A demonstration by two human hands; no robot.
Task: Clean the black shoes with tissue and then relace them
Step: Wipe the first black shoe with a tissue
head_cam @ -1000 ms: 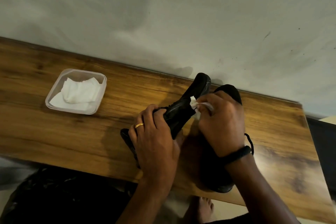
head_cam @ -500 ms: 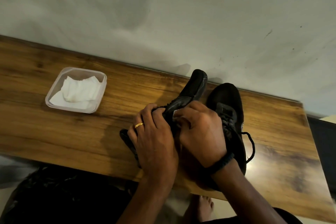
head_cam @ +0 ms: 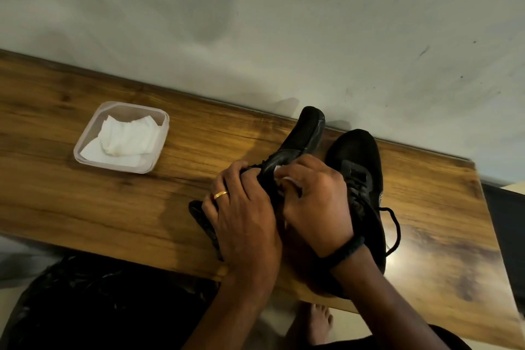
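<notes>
At the left of the wooden tabletop (head_cam: 56,193) sits a clear plastic container (head_cam: 133,111) with spare tissues (head_cam: 125,139) crumpled inside, well apart from the shoes. Toward the middle, the left hand (head_cam: 241,216), a gold ring (head_cam: 220,194) on one finger, curls its fingers (head_cam: 235,170) round the laced upper of the tilted shoe (head_cam: 306,133). This black shoe lies on its side, with its toe raised toward the wall and its heel near the front edge of the tabletop. Just right of it, the right hand (head_cam: 318,207), a dark wristband (head_cam: 345,250) at its wrist, grips a tissue wad (head_cam: 287,180) and presses it against that shoe's side. Beside this hand the second shoe (head_cam: 358,156) stands upright on the tabletop, partly hidden by the wrist, its loose lace (head_cam: 395,224) looping out to the right. Below the tabletop's edge a bare foot (head_cam: 319,324) shows.
</notes>
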